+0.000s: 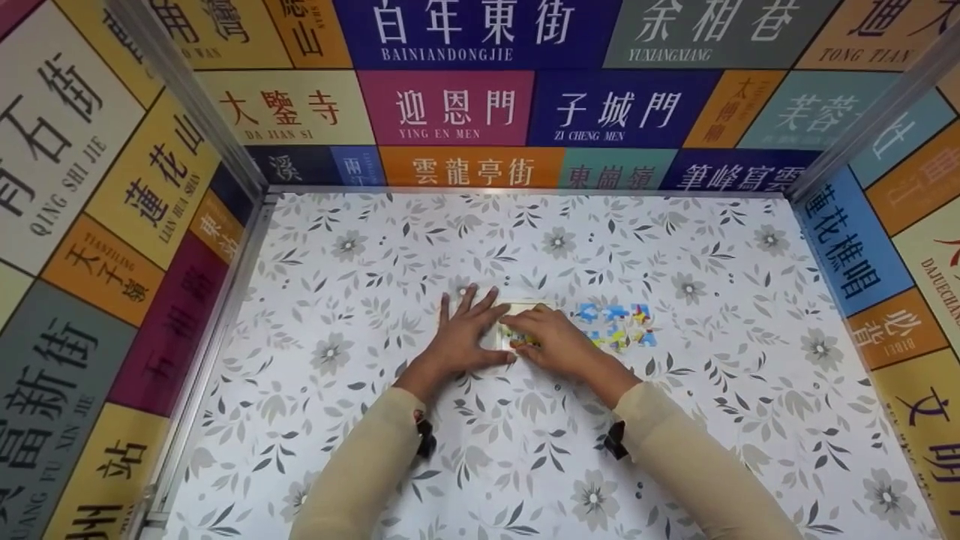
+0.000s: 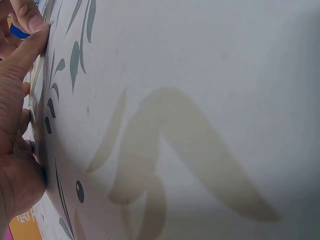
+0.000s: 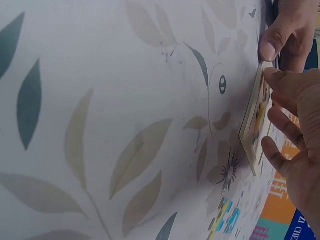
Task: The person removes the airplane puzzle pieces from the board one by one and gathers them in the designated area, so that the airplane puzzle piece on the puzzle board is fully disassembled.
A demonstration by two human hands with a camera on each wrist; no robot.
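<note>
A shallow pale puzzle tray lies flat on the table, with coloured picture parts inside it. My left hand spreads over its left side, fingers straight and thumb along the near edge. In the right wrist view, the left thumb rests at one end of the tray. From the right, my right hand reaches over the tray, its fingertips touching down inside with fingers loosely bent. Whether a piece lies under those fingertips is hidden. Loose jigsaw pieces, mostly blue and yellow, lie right of the right hand.
A white cloth with grey flowers and leaves covers the table. Upright panels with coloured street-name blocks stand along the back and both sides. Dark wrist devices sit at the sleeve cuffs.
</note>
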